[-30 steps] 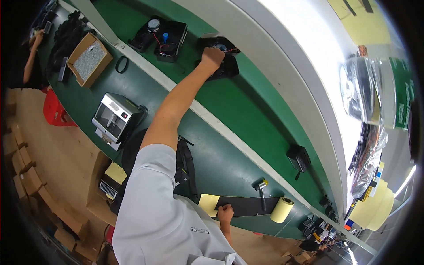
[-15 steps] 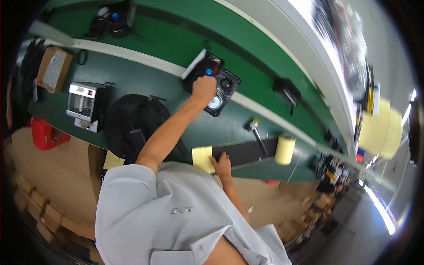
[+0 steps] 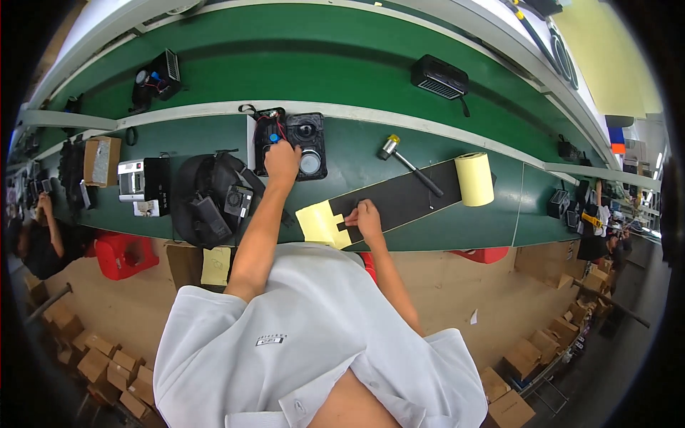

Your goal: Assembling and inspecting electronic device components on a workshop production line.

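The green bench (image 3: 428,235) runs across the view; on it the black strip (image 3: 407,196) lies slanted, now close before the person, a mallet (image 3: 407,160) across it and a yellow roll (image 3: 474,178) at its far end; the speaker unit (image 3: 296,139) has come nearer, left hand (image 3: 283,158) curled on its open side; right hand (image 3: 365,217) presses the strip's near end beside yellow sheets (image 3: 321,225), fingers bent, grasp unclear.

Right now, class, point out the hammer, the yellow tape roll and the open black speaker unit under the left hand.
hammer (image 3: 389,147), head view, on its metal head.
yellow tape roll (image 3: 474,179), head view, on its curved side.
open black speaker unit (image 3: 310,135), head view, on its front panel.
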